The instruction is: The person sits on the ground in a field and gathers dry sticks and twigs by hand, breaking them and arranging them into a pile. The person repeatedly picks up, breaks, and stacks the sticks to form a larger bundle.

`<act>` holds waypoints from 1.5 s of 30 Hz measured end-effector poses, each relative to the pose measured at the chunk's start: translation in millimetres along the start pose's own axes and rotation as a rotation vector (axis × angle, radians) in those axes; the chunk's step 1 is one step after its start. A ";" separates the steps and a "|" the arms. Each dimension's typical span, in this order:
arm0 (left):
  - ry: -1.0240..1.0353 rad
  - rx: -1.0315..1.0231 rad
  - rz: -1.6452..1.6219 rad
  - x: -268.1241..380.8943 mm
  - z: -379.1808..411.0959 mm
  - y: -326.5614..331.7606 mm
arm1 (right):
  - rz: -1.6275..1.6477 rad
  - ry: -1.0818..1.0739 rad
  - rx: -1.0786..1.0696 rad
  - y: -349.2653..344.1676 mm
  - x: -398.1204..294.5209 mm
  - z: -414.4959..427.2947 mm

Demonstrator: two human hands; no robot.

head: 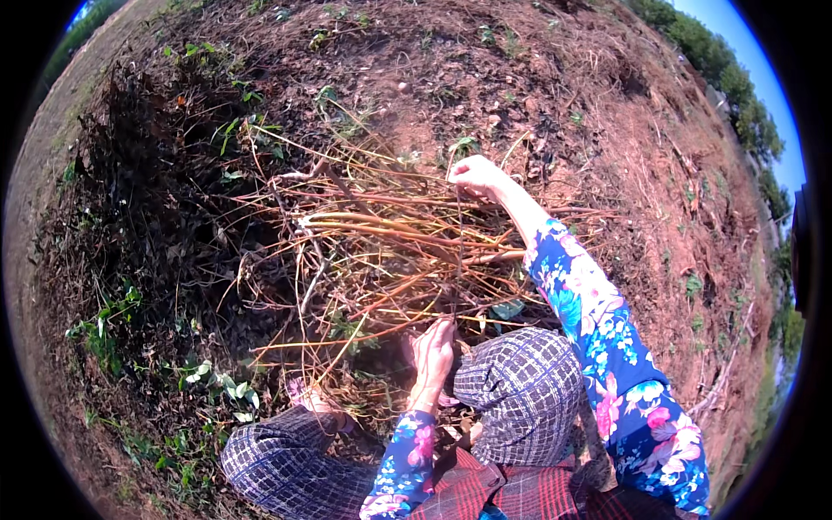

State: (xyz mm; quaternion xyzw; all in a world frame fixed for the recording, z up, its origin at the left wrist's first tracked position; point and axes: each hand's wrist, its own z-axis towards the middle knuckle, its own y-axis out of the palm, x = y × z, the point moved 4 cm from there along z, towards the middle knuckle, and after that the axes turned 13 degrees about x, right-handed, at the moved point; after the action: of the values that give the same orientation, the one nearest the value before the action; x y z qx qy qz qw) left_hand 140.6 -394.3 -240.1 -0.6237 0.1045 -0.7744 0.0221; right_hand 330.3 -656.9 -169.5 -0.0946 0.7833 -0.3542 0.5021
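Observation:
A loose heap of thin brown and yellowish sticks [390, 227] lies crosswise on the ground before me. My right hand [478, 177] is at the heap's far side, its fingers closed on one end of a thin dark strand [460, 227] that runs over the sticks. At the near side, between my knees, my left hand [432, 348] has its fingers pinched at the strand's other end. What the strand is made of cannot be told. A thicker bent branch [322, 172] is among the sticks at the upper left.
Dark dried plant litter [162, 227] covers the ground on the left, with green leafy plants [227, 387] nearby. Reddish soil with dry stalks [656, 195] stretches to the right. My bent knees [526, 390] in checked trousers are close to the heap. Trees [708, 52] stand far off.

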 end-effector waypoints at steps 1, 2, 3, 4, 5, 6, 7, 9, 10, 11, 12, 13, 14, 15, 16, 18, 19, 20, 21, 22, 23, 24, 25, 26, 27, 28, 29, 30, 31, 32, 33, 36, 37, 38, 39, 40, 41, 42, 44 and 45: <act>-0.010 -0.006 0.003 -2.2 -0.6 -0.3 | -0.068 -0.002 -0.021 0.2 -5.7 2.3; -0.022 -0.016 0.017 -4.5 -1.1 -0.5 | -0.112 0.003 -0.048 1.2 -11.2 4.4; -0.024 -0.017 0.017 -3.6 -0.1 -3.2 | -0.116 0.009 -0.076 5.6 -11.3 5.4; -0.026 -0.019 0.018 -2.4 1.0 -5.4 | -0.102 0.010 -0.097 10.4 -11.8 6.5; -0.029 -0.021 0.019 -1.4 2.5 -7.6 | -0.089 0.009 -0.119 13.7 -14.6 10.9; -0.150 -0.085 -0.015 -5.1 0.8 -5.4 | -0.062 0.017 -0.131 13.1 -12.8 9.3; -0.147 -0.086 -0.010 -6.4 0.1 -4.9 | -0.036 0.024 -0.145 13.8 -12.2 9.3; -0.137 -0.096 -0.002 -8.2 -0.8 -2.8 | 0.022 0.040 -0.163 13.3 -11.2 10.5; -0.126 -0.098 0.020 -7.8 -1.3 -2.2 | 0.051 0.050 -0.168 11.2 -11.1 11.9; -0.141 -0.102 0.008 -7.2 -2.5 -1.4 | 0.089 0.067 -0.178 11.0 -8.3 9.6; -0.154 -0.100 0.002 -6.7 -2.2 -1.5 | 0.135 0.084 -0.188 13.4 -6.6 11.3; -0.167 -0.098 -0.004 -6.5 -1.7 -1.1 | 0.186 0.103 -0.203 14.9 -5.1 12.7; -0.014 -0.004 0.006 -0.7 0.7 -2.8 | 0.244 0.122 -0.215 16.2 -3.3 13.3; -0.008 -0.012 0.012 -0.9 1.5 -2.7 | 0.302 0.142 -0.227 18.1 -0.7 13.4; -0.003 -0.020 0.018 -0.9 2.1 -3.0 | 0.368 0.161 -0.231 19.2 1.7 13.5; -0.002 -0.027 0.029 -1.4 3.0 -2.5 | 0.502 0.199 -0.215 19.9 4.9 15.8; -0.015 -0.028 0.026 -3.3 1.9 -0.6 | 0.559 0.226 -0.164 19.4 13.5 19.6; -0.028 -0.031 0.022 -4.7 0.7 1.5 | 0.543 0.273 -0.018 18.9 24.1 26.6; -0.014 -0.027 0.020 -1.6 3.0 1.6 | 0.591 0.281 0.123 20.7 30.0 25.1; -0.001 -0.023 0.017 1.9 4.9 2.1 | 0.438 0.219 0.203 20.7 33.0 26.8; 0.011 -0.020 0.013 5.7 6.2 2.5 | 0.283 0.156 0.280 19.9 34.9 27.3; -0.053 -0.041 -0.006 7.5 8.1 1.4 | 0.134 0.104 0.325 21.1 27.8 24.9; -0.041 -0.020 0.002 9.1 10.1 -1.2 | -0.017 0.048 0.366 21.2 13.9 19.7; -0.030 0.000 0.011 9.9 11.6 -4.0 | -0.167 -0.010 0.405 22.1 1.9 13.9; -0.017 0.010 0.008 12.9 10.2 -4.7 | -0.307 -0.053 0.415 17.3 0.6 11.9; -0.051 0.001 -0.002 11.7 8.7 -4.5 | -0.446 -0.096 0.422 11.5 -1.6 11.2; -0.042 -0.013 -0.017 13.7 8.4 -4.5 | -0.585 -0.138 0.426 7.0 -2.9 9.4; -0.055 -0.042 -0.015 13.5 7.0 -4.4 | -0.579 -0.109 0.400 3.0 0.3 6.2; -0.068 -0.071 -0.012 12.5 3.1 -2.6 | -0.550 -0.092 0.404 1.4 4.3 0.8; 0.049 -0.007 0.009 14.4 0.8 -1.7 | -0.493 -0.112 0.370 0.2 -1.6 -6.6; 0.008 -0.037 -0.006 15.0 0.9 -3.0 | -0.433 -0.135 0.339 -1.4 -7.6 -16.5; -0.085 -0.103 -0.044 30.5 2.2 -5.0 | -0.146 -0.421 0.380 -13.2 -6.7 -54.3; -0.129 -0.073 -0.053 20.5 -0.1 -5.5 | -0.200 -0.512 0.509 -12.7 -20.7 -74.5; -0.163 -0.034 -0.078 12.4 -2.9 -4.9 | -0.143 -0.540 0.530 -16.6 -27.9 -90.5; -0.195 -0.006 -0.111 13.0 -3.2 -2.6 | -0.093 -0.561 0.558 -27.7 -31.9 -108.2; -0.212 -0.018 -0.068 11.3 0.0 -5.7 | -0.074 -0.541 0.468 -32.6 -41.0 -125.1; -0.208 -0.012 -0.089 6.6 2.7 -5.6 | -0.038 -0.487 0.386 -37.5 -48.5 -139.9; -0.265 0.006 -0.149 8.3 5.7 -2.4 | -0.059 -0.489 0.331 -47.6 -50.1 -150.0; -0.404 -0.007 -0.210 9.8 10.3 1.5 | -0.026 -0.505 0.207 -64.7 -50.5 -169.1; -0.506 -0.032 -0.317 16.3 13.7 8.4 | -0.067 -0.494 0.210 -79.7 -58.6 -185.8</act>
State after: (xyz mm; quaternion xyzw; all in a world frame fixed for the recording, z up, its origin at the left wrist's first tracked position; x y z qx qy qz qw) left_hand 149.6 -407.0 -223.2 -0.8058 0.0094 -0.5862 -0.0836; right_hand 183.2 -600.2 -30.1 -0.1513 0.5925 -0.4161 0.6730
